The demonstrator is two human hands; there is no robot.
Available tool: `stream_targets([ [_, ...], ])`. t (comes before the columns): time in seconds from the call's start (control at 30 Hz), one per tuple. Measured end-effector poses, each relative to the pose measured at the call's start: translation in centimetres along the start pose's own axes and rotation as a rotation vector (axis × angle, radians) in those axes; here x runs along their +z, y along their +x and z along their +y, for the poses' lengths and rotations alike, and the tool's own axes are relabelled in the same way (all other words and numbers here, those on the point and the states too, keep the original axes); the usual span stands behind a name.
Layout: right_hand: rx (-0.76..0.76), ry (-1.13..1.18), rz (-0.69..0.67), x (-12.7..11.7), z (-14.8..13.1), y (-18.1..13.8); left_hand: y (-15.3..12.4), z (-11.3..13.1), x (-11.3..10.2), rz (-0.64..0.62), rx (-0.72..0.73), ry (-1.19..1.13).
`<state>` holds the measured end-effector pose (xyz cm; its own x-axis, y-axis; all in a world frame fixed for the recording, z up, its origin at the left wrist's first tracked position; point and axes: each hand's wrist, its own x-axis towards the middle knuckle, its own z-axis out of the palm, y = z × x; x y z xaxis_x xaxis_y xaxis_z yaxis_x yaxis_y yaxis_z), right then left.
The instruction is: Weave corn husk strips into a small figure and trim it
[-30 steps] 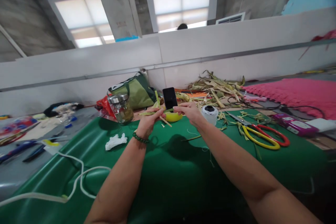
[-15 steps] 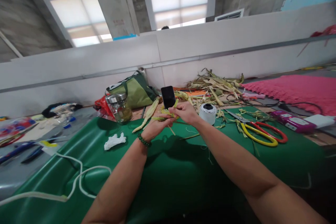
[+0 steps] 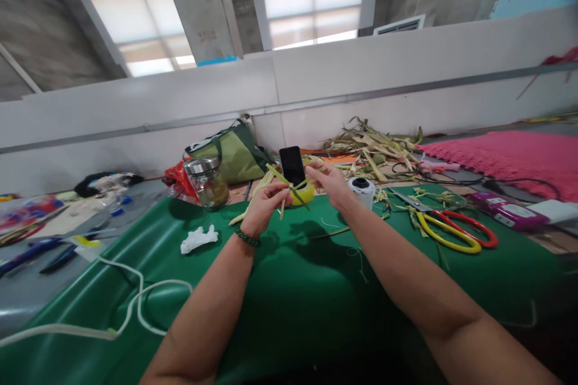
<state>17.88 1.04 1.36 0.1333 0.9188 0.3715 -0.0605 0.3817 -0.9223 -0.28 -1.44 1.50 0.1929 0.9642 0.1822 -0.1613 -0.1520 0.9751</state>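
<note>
My left hand (image 3: pixel 265 206), with a green bead bracelet on its wrist, pinches green corn husk strips (image 3: pixel 292 187) that cross one another in front of me. The fingers of my right hand (image 3: pixel 330 183) are closed on the right-hand end of a strip. Behind the strips stands a round yellow object (image 3: pixel 303 194), partly covered; its kind is unclear. Just past it a black phone (image 3: pixel 291 162) leans upright. A white thread spool (image 3: pixel 362 191) is beside my right wrist.
Red-and-yellow-handled scissors (image 3: pixel 451 234) lie at the right, near a purple packet (image 3: pixel 503 212). A heap of dry husks (image 3: pixel 374 147) lies at the back. Left are a lidded glass jar (image 3: pixel 210 186), crumpled white tissue (image 3: pixel 198 240) and a white cable (image 3: pixel 135 298) on the green mat (image 3: pixel 289 313).
My hands have moved apart, the right one lifting slightly. The crossed strips and the yellow object, mostly covered by my hands before, now show between them.
</note>
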Motion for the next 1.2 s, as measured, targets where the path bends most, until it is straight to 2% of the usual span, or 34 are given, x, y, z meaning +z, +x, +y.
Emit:
stream_targets([
  [0.07, -0.234, -0.159, 0.129, -0.6, -0.5, 0.0, -0.1, 0.1, -0.1, 0.009, 0.01, 0.064],
  [0.1, -0.344, -0.252, 0.118, -0.8, -0.8, -0.1, -0.1, 0.2, -0.1, -0.007, 0.02, 0.096],
  [0.17, -0.458, -0.407, -0.088, -1.0, -1.2, -0.4, -0.1, 0.3, 0.0, -0.065, 0.041, 0.137],
  [0.23, -0.416, -0.484, -0.368, -0.8, -1.2, -0.7, -0.1, 0.5, 0.0, -0.115, 0.051, 0.154],
  [0.27, -0.366, -0.496, -0.467, -0.7, -1.1, -0.8, -0.1, 0.5, 0.0, -0.118, 0.057, 0.166],
  [0.33, -0.278, -0.508, -0.513, -0.5, -0.8, -0.9, 0.0, 0.7, -0.1, -0.009, 0.136, 0.218],
  [0.43, -0.238, -0.514, -0.375, -0.4, -0.7, -0.8, 0.0, 0.8, -0.5, 0.336, 0.389, 0.36],
  [0.47, -0.229, -0.505, -0.329, -0.3, -0.7, -0.7, -0.1, 0.8, -0.5, 0.399, 0.433, 0.406],
  [0.5, -0.215, -0.485, -0.299, -0.2, -0.7, -0.8, -0.1, 0.6, -0.5, 0.403, 0.437, 0.444],
  [0.6, -0.154, -0.39, -0.313, 0.6, -0.5, -1.2, 0.0, 0.1, -0.2, 0.22, 0.366, 0.466],
  [0.77, -0.138, -0.315, -0.527, 1.9, 0.3, -2.0, 0.3, -0.4, 0.1, 0.065, 0.361, 0.369],
  [0.83, -0.165, -0.32, -0.563, 1.8, 0.4, -2.0, 0.3, -0.2, -0.2, -0.021, 0.329, 0.394],
  [1.0, -0.211, -0.365, -0.361, 1.0, 0.0, -1.4, 0.3, 0.1, -0.8, -0.121, 0.254, 0.517],
  [1.2, -0.182, -0.371, -0.242, 1.1, -0.1, -1.4, 0.0, 0.0, -0.3, -0.229, 0.194, 0.491],
])
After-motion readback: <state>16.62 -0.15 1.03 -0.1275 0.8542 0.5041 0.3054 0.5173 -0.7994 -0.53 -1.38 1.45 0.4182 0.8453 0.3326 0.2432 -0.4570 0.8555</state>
